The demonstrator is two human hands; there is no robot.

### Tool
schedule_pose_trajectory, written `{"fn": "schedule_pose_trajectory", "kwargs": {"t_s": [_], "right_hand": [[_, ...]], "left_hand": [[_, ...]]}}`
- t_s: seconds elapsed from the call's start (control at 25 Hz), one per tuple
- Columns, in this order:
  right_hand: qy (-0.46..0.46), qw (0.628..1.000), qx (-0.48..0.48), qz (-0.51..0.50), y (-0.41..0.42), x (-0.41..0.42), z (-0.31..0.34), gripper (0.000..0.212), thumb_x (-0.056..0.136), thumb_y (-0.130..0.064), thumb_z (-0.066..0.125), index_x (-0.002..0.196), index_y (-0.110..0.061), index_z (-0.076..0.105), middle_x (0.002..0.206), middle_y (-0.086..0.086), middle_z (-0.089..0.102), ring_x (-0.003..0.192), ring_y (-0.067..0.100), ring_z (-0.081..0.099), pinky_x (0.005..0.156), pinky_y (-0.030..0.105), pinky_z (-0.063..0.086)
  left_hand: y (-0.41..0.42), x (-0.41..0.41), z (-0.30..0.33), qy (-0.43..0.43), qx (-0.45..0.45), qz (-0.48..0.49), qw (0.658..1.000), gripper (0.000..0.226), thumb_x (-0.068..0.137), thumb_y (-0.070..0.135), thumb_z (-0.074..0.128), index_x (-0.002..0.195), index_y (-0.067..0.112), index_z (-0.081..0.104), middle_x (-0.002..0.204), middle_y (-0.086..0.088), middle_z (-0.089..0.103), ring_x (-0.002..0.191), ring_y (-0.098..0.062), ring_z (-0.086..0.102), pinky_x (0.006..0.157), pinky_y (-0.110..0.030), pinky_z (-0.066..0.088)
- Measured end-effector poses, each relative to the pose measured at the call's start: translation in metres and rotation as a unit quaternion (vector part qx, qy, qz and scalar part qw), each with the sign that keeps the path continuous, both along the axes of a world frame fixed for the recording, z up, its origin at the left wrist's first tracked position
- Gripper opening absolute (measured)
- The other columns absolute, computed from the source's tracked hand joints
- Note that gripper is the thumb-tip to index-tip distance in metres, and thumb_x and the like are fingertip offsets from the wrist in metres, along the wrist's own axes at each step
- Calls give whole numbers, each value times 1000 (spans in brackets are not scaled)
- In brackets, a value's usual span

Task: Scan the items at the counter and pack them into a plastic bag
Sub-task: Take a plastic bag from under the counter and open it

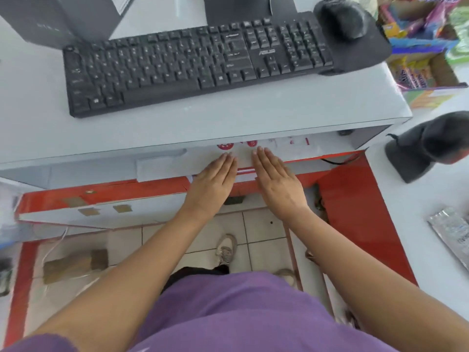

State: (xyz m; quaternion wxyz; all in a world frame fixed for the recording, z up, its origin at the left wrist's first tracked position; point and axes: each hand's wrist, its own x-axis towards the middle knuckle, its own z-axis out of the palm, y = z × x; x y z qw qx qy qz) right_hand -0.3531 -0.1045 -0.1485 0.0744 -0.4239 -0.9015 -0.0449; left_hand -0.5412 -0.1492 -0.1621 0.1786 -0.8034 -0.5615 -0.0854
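Note:
My left hand point(212, 182) and my right hand point(276, 181) lie flat, side by side, palms down, fingers straight and together, on a stack of white plastic bags point(286, 148) with red print on the shelf under the white desk. Neither hand grips anything. A black barcode scanner point(426, 146) stands on its base on the white counter at the right. A silvery foil packet point(451, 235) lies on that counter near the right edge, partly cut off by the frame.
A black keyboard point(193, 64) and a black mouse point(341, 19) on a mouse pad sit on the desk point(228, 120) above my hands. A display box of colourful sweets point(426, 54) stands at the upper right. A red cabinet edge point(101, 196) runs below the shelf.

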Motion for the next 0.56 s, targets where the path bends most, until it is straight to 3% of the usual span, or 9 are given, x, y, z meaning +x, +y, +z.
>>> {"fn": "schedule_pose_trajectory", "kwargs": {"t_s": [0.12, 0.24, 0.32, 0.4, 0.48, 0.56], "right_hand": [[0, 999, 42, 15, 11, -9, 3, 48, 78, 5, 46, 122, 6, 62, 121, 23, 68, 111, 32, 67, 94, 40, 52], [-28, 997, 63, 30, 19, -14, 11, 36, 64, 6, 64, 98, 2, 75, 97, 17, 77, 88, 26, 76, 65, 32, 60], [-49, 997, 41, 34, 18, -16, 22, 29, 50, 9, 73, 75, -7, 76, 72, 9, 76, 63, 23, 74, 46, 21, 48], [-48, 999, 1, 15, 16, -19, 34, 34, 33, 12, 72, 52, -13, 61, 46, 2, 57, 37, 20, 46, 43, 17, 24], [-21, 1000, -6, -11, 17, -21, 40, 39, 22, 12, 68, 46, -14, 49, 39, 1, 43, 39, 18, 27, 45, 18, 15], [27, 1000, 3, -16, 16, -20, 44, 34, 34, 4, 79, 49, -12, 52, 42, 3, 46, 37, 20, 36, 43, 18, 16]], "left_hand": [[7, -4, -3, -11, 1, -3, 1000, 36, 84, 11, 51, 114, 1, 69, 116, -14, 71, 109, -24, 68, 90, -33, 56], [14, -6, 8, -36, 18, -36, 999, 35, 75, 5, 49, 95, 6, 77, 98, -9, 77, 90, -19, 74, 75, -28, 59], [15, -9, 13, -55, 27, -55, 997, 24, 69, 2, 61, 86, 9, 78, 86, -4, 78, 79, -16, 75, 65, -25, 58], [17, -11, 19, -83, 11, -61, 995, 24, 56, -2, 77, 75, 12, 76, 72, -1, 75, 65, -16, 71, 51, -22, 54], [16, -11, 25, -110, 19, -61, 992, 19, 56, 2, 83, 65, 14, 71, 58, 1, 66, 52, -17, 63, 42, -19, 42], [11, -9, 34, -135, 66, -58, 987, 21, 77, 20, 77, 60, 14, 66, 53, 1, 58, 49, -17, 55, 41, -20, 33]]}}
